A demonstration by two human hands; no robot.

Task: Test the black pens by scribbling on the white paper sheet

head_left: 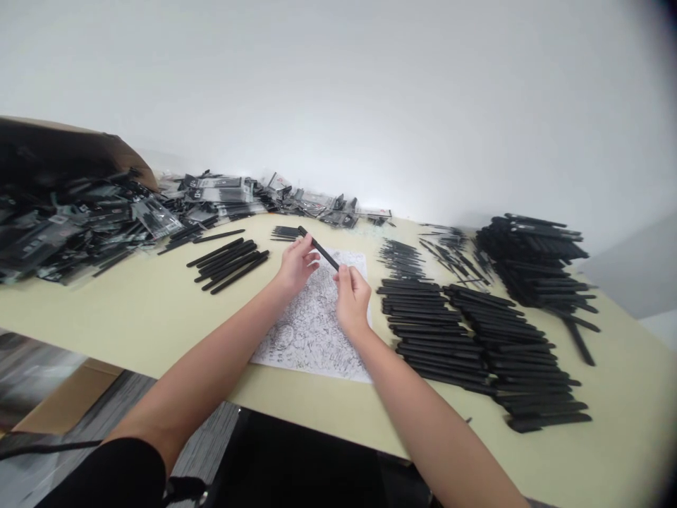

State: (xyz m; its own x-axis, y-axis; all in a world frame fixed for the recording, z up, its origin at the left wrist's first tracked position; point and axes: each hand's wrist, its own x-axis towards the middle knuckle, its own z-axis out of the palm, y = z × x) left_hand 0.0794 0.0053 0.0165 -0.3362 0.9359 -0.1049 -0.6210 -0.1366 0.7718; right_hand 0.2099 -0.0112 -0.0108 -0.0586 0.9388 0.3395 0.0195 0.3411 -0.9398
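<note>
A slim black pen point(320, 249) is held between both hands, tilted down from upper left to lower right. My left hand point(297, 264) pinches it near its upper end, and my right hand point(352, 296) grips the lower end. Beneath them lies a sheet of paper point(312, 339) covered in dense scribbles. To the left of my left hand, several black pens point(230, 263) rest side by side, with a small bunch of thin black refills point(285, 233) just behind. Right of my right hand, many black pens point(423, 324) are laid in a row.
A second row of pens point(513, 346) and a stacked pile point(534, 261) stand at the right. Thin refills point(403, 259) lie behind them. Packaged pens point(222, 190) spread along the wall from a cardboard box point(127, 156) on the left. The pale yellow table point(174, 317) has its front edge before me.
</note>
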